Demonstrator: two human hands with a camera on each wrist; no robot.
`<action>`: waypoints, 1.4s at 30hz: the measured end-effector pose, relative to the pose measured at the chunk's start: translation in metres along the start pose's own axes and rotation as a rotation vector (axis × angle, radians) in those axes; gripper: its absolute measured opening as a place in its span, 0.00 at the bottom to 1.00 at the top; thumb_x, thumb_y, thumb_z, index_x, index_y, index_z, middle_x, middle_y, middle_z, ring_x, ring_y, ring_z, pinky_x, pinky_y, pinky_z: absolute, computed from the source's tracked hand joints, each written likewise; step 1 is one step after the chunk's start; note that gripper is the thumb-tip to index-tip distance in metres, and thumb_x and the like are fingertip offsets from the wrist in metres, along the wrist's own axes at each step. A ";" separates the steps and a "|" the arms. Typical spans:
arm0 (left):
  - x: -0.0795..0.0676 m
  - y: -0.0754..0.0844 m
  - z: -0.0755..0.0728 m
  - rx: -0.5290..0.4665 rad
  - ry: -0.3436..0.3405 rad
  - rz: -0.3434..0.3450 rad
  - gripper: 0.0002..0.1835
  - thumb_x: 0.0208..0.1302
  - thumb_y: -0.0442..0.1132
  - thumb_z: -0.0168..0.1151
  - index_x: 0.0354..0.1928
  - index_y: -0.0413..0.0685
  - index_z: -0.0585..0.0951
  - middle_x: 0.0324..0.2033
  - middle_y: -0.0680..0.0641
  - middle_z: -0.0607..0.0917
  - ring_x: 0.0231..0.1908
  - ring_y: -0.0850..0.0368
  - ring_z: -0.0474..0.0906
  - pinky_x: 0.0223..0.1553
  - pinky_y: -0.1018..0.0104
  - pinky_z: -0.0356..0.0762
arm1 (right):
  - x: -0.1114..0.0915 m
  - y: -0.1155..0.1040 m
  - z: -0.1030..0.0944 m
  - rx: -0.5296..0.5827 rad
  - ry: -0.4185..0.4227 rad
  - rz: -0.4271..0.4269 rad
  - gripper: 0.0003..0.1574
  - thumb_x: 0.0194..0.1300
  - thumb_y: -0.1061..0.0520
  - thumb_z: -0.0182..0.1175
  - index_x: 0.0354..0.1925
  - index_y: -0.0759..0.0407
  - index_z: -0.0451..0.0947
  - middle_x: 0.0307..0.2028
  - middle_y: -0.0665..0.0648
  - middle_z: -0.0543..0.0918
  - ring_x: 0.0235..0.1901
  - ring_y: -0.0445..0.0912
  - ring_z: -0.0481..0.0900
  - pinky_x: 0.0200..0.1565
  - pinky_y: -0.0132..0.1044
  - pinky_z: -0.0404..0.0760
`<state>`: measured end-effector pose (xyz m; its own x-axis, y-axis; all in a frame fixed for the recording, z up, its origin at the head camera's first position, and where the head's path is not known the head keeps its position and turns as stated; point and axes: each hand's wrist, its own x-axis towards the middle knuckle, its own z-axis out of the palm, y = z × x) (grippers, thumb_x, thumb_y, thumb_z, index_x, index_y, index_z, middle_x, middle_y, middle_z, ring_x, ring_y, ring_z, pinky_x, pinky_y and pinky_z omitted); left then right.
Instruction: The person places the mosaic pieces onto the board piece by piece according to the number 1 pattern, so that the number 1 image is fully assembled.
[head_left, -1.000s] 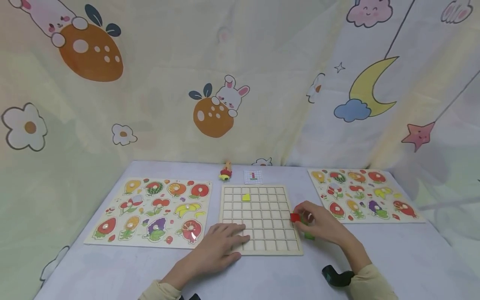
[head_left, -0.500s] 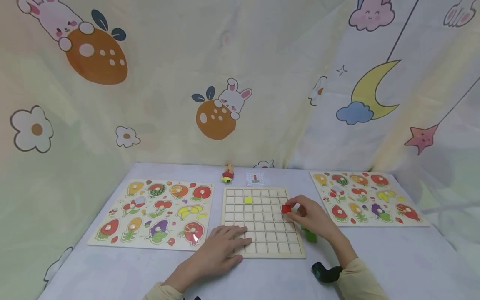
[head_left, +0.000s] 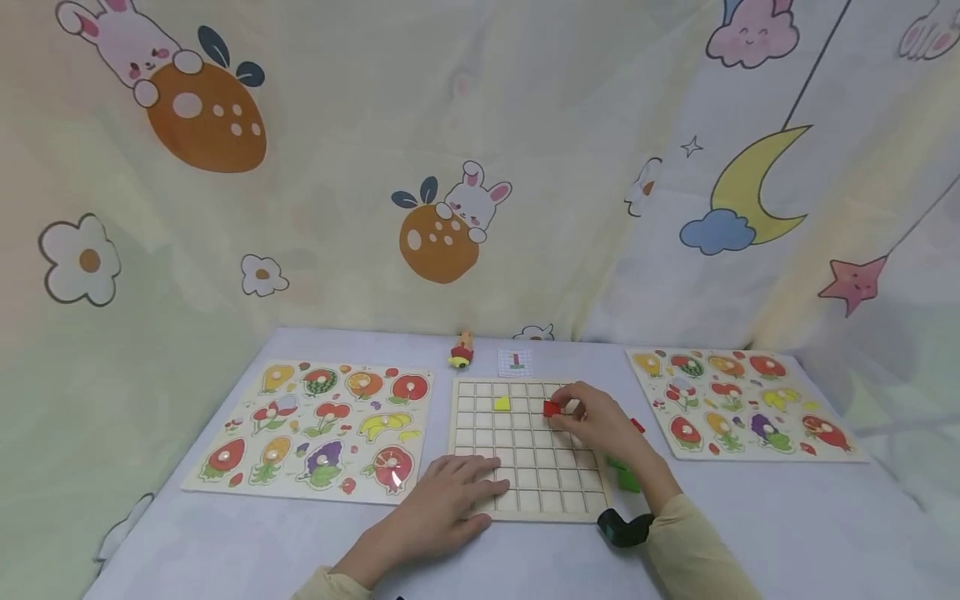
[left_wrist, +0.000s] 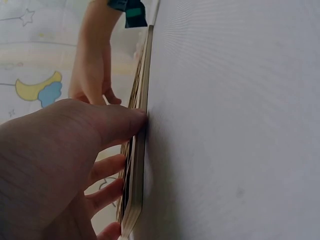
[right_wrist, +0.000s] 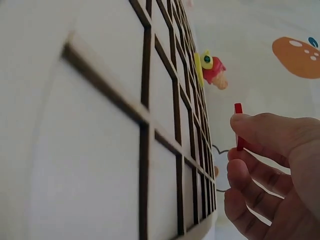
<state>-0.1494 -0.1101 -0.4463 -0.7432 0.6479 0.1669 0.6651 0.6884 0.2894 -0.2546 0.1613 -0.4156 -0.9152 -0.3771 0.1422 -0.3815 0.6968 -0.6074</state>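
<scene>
My right hand (head_left: 600, 421) pinches a small red square tile (head_left: 551, 408) between thumb and fingertips, over the upper right part of a wooden grid board (head_left: 532, 502). The right wrist view shows this tile edge-on, apart from the grid surface. A yellow tile (head_left: 502, 404) lies in a cell near the board's far left. With fingers spread, my left hand (head_left: 442, 508) rests on the board's near left corner. Its thumb (left_wrist: 125, 120) touches the board's edge in the left wrist view.
Green tiles (head_left: 628, 480) and another red piece (head_left: 637, 425) lie right of the board, partly behind my right arm. Fruit puzzle boards flank it, one left (head_left: 341, 490) and one right (head_left: 742, 450). Beyond it are a small figurine (head_left: 462, 352) and a printed grid card (head_left: 525, 357).
My right hand has carried the red tile from beside the board's right edge leftward and farther away, over the grid. My left hand stays on the corner.
</scene>
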 end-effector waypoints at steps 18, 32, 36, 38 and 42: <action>0.000 -0.001 0.000 0.010 0.012 0.012 0.24 0.64 0.51 0.57 0.63 0.67 0.72 0.65 0.54 0.70 0.65 0.56 0.64 0.63 0.47 0.62 | 0.028 -0.015 0.019 -0.025 -0.037 0.057 0.18 0.58 0.53 0.65 0.48 0.52 0.78 0.44 0.51 0.79 0.37 0.45 0.73 0.40 0.36 0.74; 0.000 0.000 0.000 0.008 0.003 -0.001 0.24 0.64 0.51 0.57 0.63 0.67 0.72 0.65 0.54 0.69 0.65 0.56 0.64 0.64 0.48 0.61 | 0.040 -0.025 0.030 -0.109 -0.062 0.087 0.15 0.58 0.53 0.65 0.45 0.51 0.79 0.42 0.49 0.79 0.34 0.43 0.74 0.39 0.37 0.76; 0.000 0.001 -0.001 0.006 0.001 -0.006 0.24 0.64 0.51 0.57 0.63 0.67 0.72 0.65 0.54 0.69 0.65 0.56 0.64 0.64 0.48 0.61 | 0.042 -0.027 0.031 -0.145 -0.068 0.067 0.14 0.58 0.55 0.65 0.44 0.52 0.80 0.41 0.50 0.78 0.32 0.42 0.73 0.38 0.35 0.75; 0.000 0.002 -0.001 0.008 0.000 -0.006 0.24 0.64 0.51 0.57 0.63 0.67 0.72 0.65 0.54 0.69 0.65 0.56 0.64 0.64 0.48 0.61 | 0.042 -0.027 0.031 -0.158 -0.072 0.057 0.13 0.58 0.56 0.65 0.44 0.52 0.80 0.40 0.50 0.78 0.32 0.42 0.73 0.37 0.34 0.75; -0.001 0.002 0.000 0.020 -0.001 -0.004 0.24 0.64 0.51 0.57 0.63 0.67 0.72 0.66 0.54 0.69 0.65 0.56 0.64 0.64 0.49 0.61 | 0.042 -0.028 0.030 -0.157 -0.079 0.064 0.14 0.58 0.56 0.64 0.44 0.53 0.80 0.40 0.51 0.78 0.32 0.43 0.72 0.37 0.35 0.75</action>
<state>-0.1477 -0.1093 -0.4453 -0.7458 0.6456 0.1644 0.6634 0.6972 0.2716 -0.2780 0.1074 -0.4165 -0.9275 -0.3716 0.0415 -0.3442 0.8052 -0.4829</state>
